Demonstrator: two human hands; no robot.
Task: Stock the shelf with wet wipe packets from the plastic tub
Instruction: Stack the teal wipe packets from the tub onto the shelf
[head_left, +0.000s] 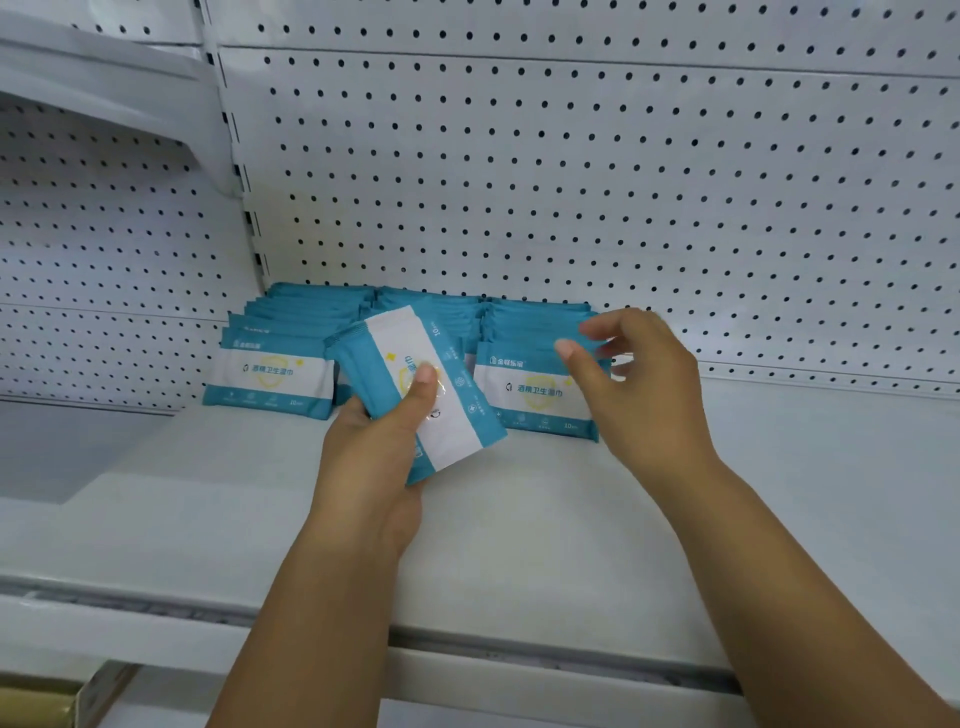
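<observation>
Left hand (379, 447) grips a wipe packet (395, 338); right hand (639, 395), fingers (576, 358) apart, beside shelved packets (270, 374).

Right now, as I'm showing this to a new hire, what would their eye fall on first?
The teal-and-white wet wipe packet, tilted and gripped in the left hand, sits at centre above the shelf. Behind it, rows of matching packets stand against the white pegboard, with the right hand open at the right-hand row.
</observation>
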